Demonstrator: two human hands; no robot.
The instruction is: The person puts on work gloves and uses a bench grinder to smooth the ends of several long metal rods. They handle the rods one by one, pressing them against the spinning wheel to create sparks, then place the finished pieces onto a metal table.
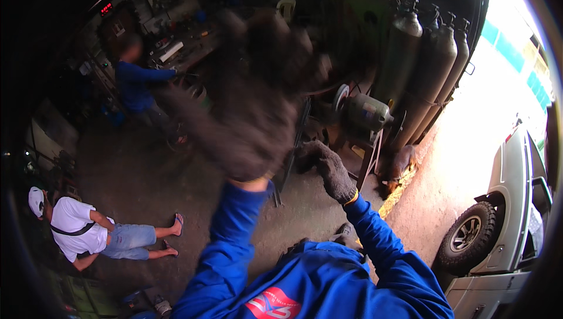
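Observation:
My left hand [252,96] is raised close in front of me in a dark knit glove, blurred by motion. Its thumb stretches off to the left and its fingers are apart, with nothing seen in them. Lower and to the right, my right hand [331,172] wears a similar grey glove with a yellow cuff. It is bent at the wrist, and its fingers run into the dark, so their grip is unclear. Just beyond it stands a grey bench grinder [366,111] with a pale wheel on its left side.
Several tall gas cylinders [431,67] stand behind the grinder. A dog [402,165] lies beside its stand. A white vehicle [504,202] is at the right. To the left are a person in blue [138,81] by a cluttered workbench [190,46] and another in a white shirt [73,225].

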